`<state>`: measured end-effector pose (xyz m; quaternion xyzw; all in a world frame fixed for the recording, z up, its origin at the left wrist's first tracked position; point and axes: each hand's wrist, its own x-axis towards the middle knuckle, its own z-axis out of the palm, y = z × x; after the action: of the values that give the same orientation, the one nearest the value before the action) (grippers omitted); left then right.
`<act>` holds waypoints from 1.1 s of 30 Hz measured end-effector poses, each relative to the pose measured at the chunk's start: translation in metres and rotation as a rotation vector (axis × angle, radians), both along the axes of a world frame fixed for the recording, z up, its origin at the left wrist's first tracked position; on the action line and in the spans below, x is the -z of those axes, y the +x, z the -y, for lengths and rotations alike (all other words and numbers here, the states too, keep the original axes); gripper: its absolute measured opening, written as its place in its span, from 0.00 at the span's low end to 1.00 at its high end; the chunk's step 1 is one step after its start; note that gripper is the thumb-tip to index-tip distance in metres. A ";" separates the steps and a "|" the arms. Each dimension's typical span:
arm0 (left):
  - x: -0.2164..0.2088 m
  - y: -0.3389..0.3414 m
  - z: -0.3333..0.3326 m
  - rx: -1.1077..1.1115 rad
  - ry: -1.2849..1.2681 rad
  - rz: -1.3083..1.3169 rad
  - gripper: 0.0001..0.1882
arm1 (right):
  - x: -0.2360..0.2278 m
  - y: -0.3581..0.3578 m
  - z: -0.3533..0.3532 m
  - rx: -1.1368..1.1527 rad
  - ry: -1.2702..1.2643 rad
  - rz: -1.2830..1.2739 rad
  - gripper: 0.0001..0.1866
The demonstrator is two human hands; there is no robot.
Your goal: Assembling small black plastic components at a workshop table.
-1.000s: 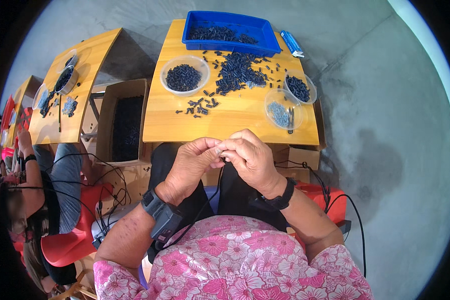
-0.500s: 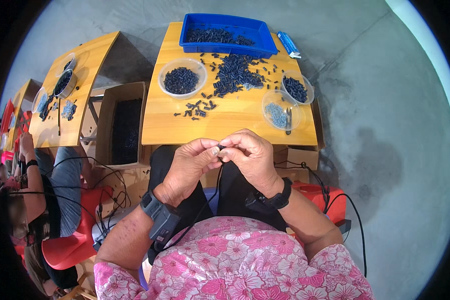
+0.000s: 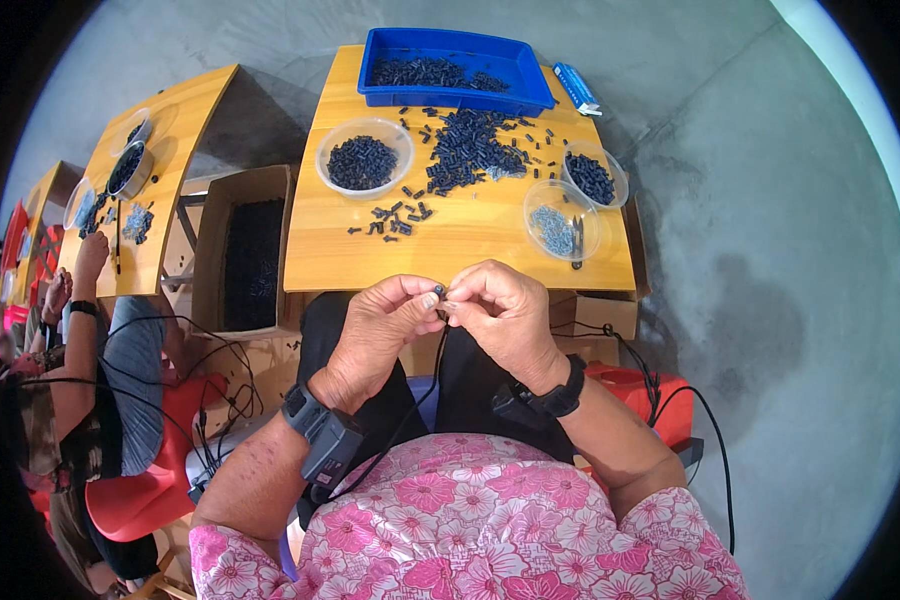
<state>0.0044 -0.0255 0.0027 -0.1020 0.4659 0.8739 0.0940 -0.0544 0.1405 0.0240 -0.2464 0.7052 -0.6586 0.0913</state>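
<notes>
Head camera: worn fisheye, upright, looking steeply down and forward.
Floral shirt [image 3: 490,520]: nearest, seen from above, lower edge.
Table [image 3: 450,258]: farther ahead, upper centre.

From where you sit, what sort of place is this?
Probably a small-parts workshop: a heap of small black parts on a wooden table, a blue tray holding more, and another person at a neighbouring table with similar parts.
</notes>
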 end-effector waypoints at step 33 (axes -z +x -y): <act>0.001 0.001 -0.001 0.015 -0.092 -0.043 0.07 | 0.001 -0.011 -0.008 0.001 -0.155 0.313 0.07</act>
<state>0.0059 -0.0244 0.0020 -0.0839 0.5084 0.8527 0.0859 -0.0649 0.1488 0.0228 -0.1469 0.6297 -0.7412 0.1804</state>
